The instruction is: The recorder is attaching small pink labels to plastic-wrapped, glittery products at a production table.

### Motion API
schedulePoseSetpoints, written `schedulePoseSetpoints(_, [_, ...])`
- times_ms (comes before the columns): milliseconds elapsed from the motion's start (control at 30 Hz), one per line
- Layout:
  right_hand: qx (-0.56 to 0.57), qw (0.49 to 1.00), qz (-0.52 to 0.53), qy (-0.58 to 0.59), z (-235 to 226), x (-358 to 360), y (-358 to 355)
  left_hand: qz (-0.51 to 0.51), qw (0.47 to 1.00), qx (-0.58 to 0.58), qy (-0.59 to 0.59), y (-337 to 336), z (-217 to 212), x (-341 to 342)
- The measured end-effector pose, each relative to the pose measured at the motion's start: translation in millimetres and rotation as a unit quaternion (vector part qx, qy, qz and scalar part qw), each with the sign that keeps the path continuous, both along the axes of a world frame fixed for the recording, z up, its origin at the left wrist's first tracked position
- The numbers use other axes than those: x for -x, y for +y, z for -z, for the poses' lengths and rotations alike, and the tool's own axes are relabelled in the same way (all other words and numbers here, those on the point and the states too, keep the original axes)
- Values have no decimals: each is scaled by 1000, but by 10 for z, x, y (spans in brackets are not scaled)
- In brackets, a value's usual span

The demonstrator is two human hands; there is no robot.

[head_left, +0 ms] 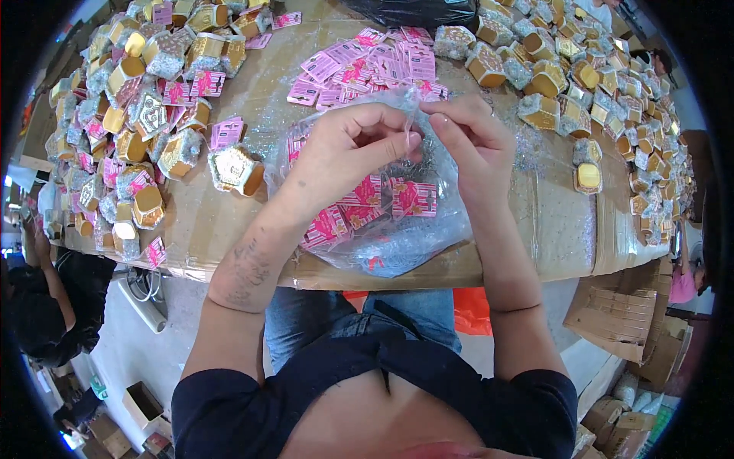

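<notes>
Over a clear plastic bag (pixel 428 241) at the table's near edge, my two hands are close together. My left hand (pixel 359 136) is curled, thumb and forefinger tips close together at a thin, clear bit of plastic. Opposite it, my right hand (pixel 475 138) pinches with thumb and forefinger. Whether that plastic is the bag's edge or a separate strand, I cannot tell. Pink-striped cards (pixel 415 199) lie in or on the bag below my hands. Left of my left forearm stands a gold-and-white house-shaped piece (pixel 235 170), with a pink card (pixel 226 133) beside it.
A pile of glittery gold pieces (pixel 130 145) with pink tags covers the table's left; another pile (pixel 566 76) spreads over the right. Beyond the bag lie loose pink cards (pixel 367 65) and a black plastic bag (pixel 417 11). Cardboard boxes (pixel 615 314) and another person (pixel 61 298) are around the table.
</notes>
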State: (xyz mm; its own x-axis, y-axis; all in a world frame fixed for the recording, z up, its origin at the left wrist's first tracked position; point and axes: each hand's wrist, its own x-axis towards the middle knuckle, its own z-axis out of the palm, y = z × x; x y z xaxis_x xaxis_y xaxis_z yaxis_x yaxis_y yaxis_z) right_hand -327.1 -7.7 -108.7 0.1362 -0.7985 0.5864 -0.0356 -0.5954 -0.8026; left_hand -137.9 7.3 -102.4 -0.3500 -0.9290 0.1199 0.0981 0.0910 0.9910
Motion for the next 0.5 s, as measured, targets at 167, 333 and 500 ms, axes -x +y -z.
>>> schedulePoseSetpoints(167, [68,989,79,103,-27,27,12,2,999,26,30,-1,7,-1])
schedulePoseSetpoints(333, [185,961,130,157,-42,11,2,-80,996,33,-31,53,-64,3])
schedulePoseSetpoints(500, [284,933,119,183,-51,-14,38,-69,993,57,78,17,-24,31])
